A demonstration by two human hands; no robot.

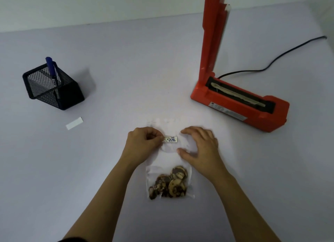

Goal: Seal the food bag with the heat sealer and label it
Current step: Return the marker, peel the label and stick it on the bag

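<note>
- Food bag [169, 162] lies flat on the table [126, 70], between both hands; thin clear film, limp, likely slippery; dried brown slices [169, 185] bunched at near end, light
- Left hand [142, 142] pinches the label [170, 139], a small handwritten paper strip, onto the bag's empty upper half
- Right hand [198, 145] spread open, fingertips on the film, gripping nothing
- Best held at empty flat edges; heat sealer [238, 104] rigid orange plastic, arm raised

Clear glossy plastic bag [169, 162], black metal mesh holder [52, 86], seemingly paper label [170, 139]
</note>
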